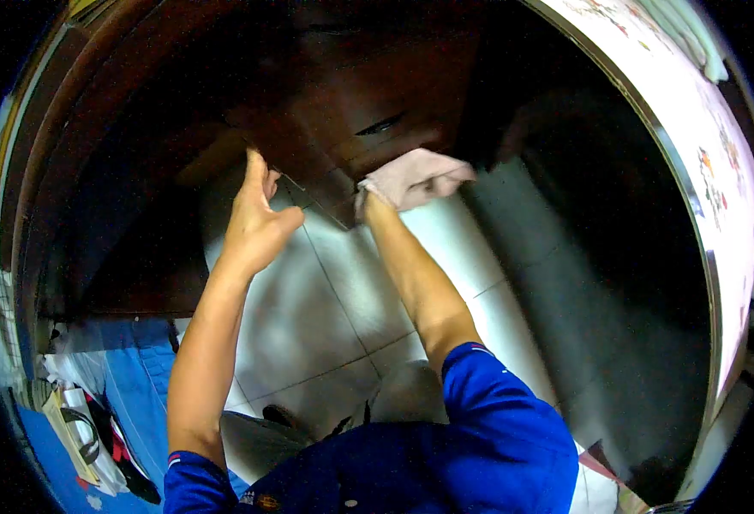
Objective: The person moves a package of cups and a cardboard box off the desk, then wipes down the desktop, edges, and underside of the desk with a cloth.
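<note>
Blue sleeves of the person's shirt, nearest the camera, at 6 o'clock; 2 bare forearms extend from them toward 12 o'clock.

Left hand: at 11 o'clock from the frame centre, fingers spread wide and extended, fingertips touching the lower edge of the dark wooden cabinet. Grip fully open, holding nothing.

Right hand: just past centre toward 12 o'clock, hidden under a pale pink cloth. Grip closed into the cloth, which it presses against the bottom corner of the cabinet door. Fingers themselves not visible beneath the fabric.

Cloth: bunched, touching the wood, well apart from the left hand.

White tiled floor: below both arms, grout lines running diagonally.

Metal-edged panel with floral print: at 2 o'clock, curving along the right side.

Blue fabric and bags: at 8 o'clock, on the floor, well apart from both hands.
</note>
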`<state>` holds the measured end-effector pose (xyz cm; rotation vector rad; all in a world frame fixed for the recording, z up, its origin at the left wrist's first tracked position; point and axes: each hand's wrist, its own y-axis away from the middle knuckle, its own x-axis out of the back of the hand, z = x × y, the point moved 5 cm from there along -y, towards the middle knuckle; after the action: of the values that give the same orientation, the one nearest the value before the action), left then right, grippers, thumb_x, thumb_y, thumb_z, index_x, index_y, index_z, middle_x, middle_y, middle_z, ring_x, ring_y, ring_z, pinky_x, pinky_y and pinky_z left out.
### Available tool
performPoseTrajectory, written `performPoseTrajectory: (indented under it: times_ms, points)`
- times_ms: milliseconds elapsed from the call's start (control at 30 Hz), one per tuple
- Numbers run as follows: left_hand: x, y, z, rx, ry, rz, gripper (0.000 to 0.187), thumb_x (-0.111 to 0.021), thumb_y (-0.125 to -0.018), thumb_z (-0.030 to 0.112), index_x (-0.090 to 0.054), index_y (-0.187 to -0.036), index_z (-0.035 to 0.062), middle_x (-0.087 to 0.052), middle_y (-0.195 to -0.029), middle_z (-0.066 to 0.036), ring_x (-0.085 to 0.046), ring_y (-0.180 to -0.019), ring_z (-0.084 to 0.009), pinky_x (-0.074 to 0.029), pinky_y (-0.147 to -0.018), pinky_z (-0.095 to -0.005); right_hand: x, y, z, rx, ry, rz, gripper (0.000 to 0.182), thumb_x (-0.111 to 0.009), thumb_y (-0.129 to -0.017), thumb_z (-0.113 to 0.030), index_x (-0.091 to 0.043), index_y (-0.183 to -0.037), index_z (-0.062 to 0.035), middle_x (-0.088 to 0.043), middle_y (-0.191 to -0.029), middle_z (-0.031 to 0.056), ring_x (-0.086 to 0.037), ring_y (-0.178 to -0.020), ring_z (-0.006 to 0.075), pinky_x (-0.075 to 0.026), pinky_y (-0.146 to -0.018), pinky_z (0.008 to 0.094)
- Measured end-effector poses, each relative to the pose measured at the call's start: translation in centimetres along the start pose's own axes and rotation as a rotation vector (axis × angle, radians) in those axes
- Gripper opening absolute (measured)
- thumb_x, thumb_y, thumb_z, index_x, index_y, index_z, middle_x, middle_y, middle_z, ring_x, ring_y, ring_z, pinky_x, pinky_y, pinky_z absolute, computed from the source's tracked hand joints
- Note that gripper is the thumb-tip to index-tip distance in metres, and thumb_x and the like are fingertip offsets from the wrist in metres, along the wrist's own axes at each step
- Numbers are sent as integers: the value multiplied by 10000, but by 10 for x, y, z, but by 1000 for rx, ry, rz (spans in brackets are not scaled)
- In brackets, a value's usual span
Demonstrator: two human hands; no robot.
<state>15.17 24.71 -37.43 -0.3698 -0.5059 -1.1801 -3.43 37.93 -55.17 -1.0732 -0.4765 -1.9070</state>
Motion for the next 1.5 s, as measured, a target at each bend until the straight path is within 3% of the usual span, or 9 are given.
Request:
performPoseTrajectory:
  times_ms: [133,233,333,500,700,1067,1267,1433,1500]
  points:
    - [-2,1,-5,31,92,-9,1031,-559,-661,-109,-2,-1527,-54,-119,-1585,-287,-258,-1451,-363,-254,-1174,-392,13,89,1,587,248,132,248,-713,-639,-2,-614,-864,-32,-510,-593,-14,-473,-507,125,-407,-535,248]
    - [-1,1,-5,-25,149,-11,1023,-551,-658,-45,-41,-1544,-17,-228,-1583,-198,-270,-1445,-368,-191,-1184,-409,31,134,-2,1084,-1116,226,461,-636,-765,-260,-603,-1139,8,-543,-1139,167,-420,-1130,320,-248,-992,498]
    - [-1,-4,-8,-96,165,-58,1031,-536,-649,-51,-33,-1548,-5,-185,-1598,-194,-246,-1454,-367,-177,-1191,-427,56,102,25,980,-1590,989,431,-584,-859,-313,-637,-1179,-29,-650,-1103,232,-622,-1031,299,-477,-887,362]
    - [0,0,-9,-19,182,-36,1052,-531,-637,-64,-21,-1553,15,-169,-1606,-186,-210,-1467,-367,-164,-1193,-436,-16,-16,-57,317,-1835,272,396,-561,-898,-237,-621,-1228,-27,-604,-1240,208,-524,-1169,414,-389,-1014,496]
    - [-8,5,17,-65,169,-21,1068,-521,-642,-87,-16,-1569,80,-205,-1595,-199,-234,-1465,-358,-173,-1184,-437,-77,-23,-12,-60,-1473,-57,344,-567,-899,-214,-628,-1186,-33,-613,-1184,184,-547,-1105,369,-418,-960,467]
    - [-9,6,15,-47,84,2,1079,-522,-618,-146,-11,-1553,20,-124,-1595,-255,-245,-1455,-372,-232,-1186,-437,-33,99,13,793,-1759,351,250,-578,-903,-172,-641,-1108,-44,-630,-1081,138,-589,-988,286,-470,-859,414]
    - [-9,20,34,-116,126,-11,1080,-523,-615,-141,-17,-1555,23,-152,-1593,-236,-239,-1457,-369,-224,-1188,-446,-82,-55,7,67,-1636,105,200,-583,-905,-150,-649,-1066,-51,-638,-1026,114,-612,-924,241,-499,-805,385]
    - [-13,21,30,-108,127,7,1074,-528,-626,-133,-7,-1553,18,-139,-1595,-240,-234,-1458,-369,-231,-1186,-448,-78,-29,-2,-24,770,-11,160,-588,-906,-130,-654,-1031,-56,-646,-979,93,-631,-870,203,-522,-759,361]
    - [-13,20,29,-93,110,3,1073,-530,-629,-131,1,-1551,13,-129,-1597,-244,-232,-1459,-370,-235,-1184,-448,-58,19,2,131,139,165,241,-569,-923,-182,-586,-1120,-44,-601,-1073,95,-579,-962,182,-476,-828,349]
